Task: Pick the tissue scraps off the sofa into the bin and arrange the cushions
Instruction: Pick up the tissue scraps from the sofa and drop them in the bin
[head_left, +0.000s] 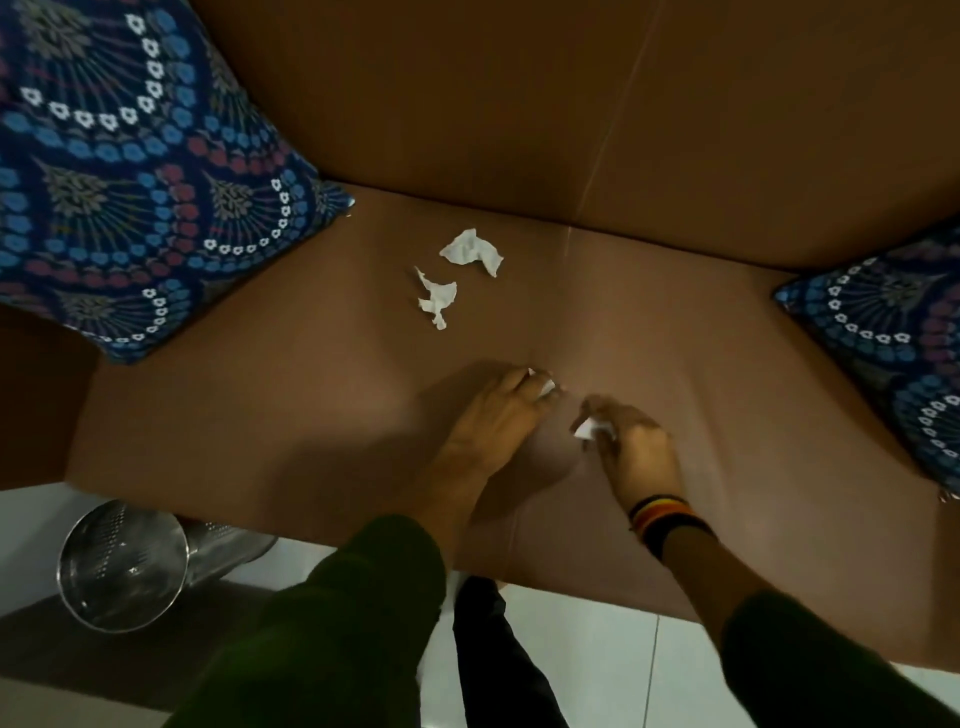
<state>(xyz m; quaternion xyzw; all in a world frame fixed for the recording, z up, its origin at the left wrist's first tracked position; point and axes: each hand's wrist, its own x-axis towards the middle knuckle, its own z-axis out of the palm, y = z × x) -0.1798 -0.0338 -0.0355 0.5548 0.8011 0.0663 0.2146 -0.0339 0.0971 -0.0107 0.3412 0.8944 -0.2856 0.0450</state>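
The brown sofa (311, 415) is carrying two loose tissue scraps (470, 252) mid-seat. The left hand (493, 421) and right hand (636, 441) are each pinching a small scrap (probably bound for the bin (122, 564) on the floor).

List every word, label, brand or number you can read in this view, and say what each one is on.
None: no readable text shows anywhere.
The cushions bear only a floral pattern.
The metal bin, the sofa, the wristbands and the tissue scraps carry no writing.
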